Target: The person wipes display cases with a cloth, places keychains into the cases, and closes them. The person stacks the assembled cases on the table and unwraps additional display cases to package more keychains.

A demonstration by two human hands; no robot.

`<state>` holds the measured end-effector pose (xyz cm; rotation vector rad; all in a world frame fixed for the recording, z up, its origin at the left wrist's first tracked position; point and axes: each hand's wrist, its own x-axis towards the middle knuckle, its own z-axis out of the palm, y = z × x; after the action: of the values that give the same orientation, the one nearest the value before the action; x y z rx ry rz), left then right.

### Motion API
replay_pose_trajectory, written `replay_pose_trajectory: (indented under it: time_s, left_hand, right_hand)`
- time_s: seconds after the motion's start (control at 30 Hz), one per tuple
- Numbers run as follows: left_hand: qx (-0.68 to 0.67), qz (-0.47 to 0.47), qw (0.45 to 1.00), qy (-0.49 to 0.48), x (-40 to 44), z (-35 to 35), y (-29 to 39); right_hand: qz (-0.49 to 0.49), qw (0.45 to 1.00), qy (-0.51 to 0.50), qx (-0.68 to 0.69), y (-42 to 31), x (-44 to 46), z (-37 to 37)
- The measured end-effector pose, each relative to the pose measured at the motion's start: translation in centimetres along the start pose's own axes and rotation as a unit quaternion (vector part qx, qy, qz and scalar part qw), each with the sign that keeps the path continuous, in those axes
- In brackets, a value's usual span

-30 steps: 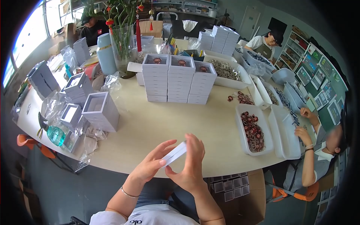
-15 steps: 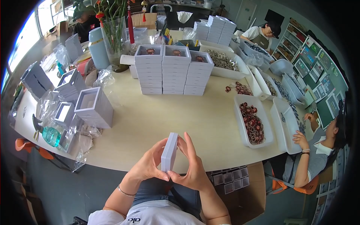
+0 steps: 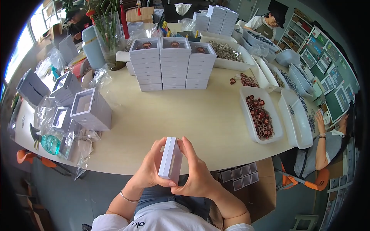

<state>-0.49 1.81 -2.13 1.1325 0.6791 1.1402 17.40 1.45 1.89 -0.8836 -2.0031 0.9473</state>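
Note:
A flat white box [image 3: 170, 159] stands on its edge between my two hands, above the front edge of the table [image 3: 154, 115]. My left hand [image 3: 151, 167] grips its left side, with the thumb at the lower corner. On the other side my right hand [image 3: 194, 173] holds it, fingertips at the top edge and thumb near the bottom. Beyond them, three stacks of white boxes [image 3: 173, 65] with windowed lids stand side by side, a red-brown figure showing in each top box. To the left is a stack of window-topped boxes [image 3: 92, 109].
White bins of red charms [image 3: 260, 117] and keyrings [image 3: 227, 52] line the right, beside a nearly bare bin [image 3: 295, 119]. A co-worker [image 3: 320, 150] sits at the right. At left are a spray bottle [image 3: 50, 144], a blue flask [image 3: 93, 48] and a glass vase [image 3: 110, 38].
Both hands have turned the white box from a slant to nearly upright. The camera view has shifted. The co-worker's hand at the right has moved away from the white bin.

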Motion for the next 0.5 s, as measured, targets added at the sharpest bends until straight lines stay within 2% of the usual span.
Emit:
replay_pose_trajectory:
  time_s: [0.2,0.5]
  left_hand:
    - [0.003,0.001,1.000,0.002,-0.4,0.2,0.1]
    - [0.022,0.055,0.998,0.008,-1.0,-0.5,0.3]
  right_hand:
    - [0.006,0.998,-0.040,0.047,-0.1,0.1,-1.1]
    - [-0.047,0.998,-0.049,-0.012,-0.5,0.4,0.2]
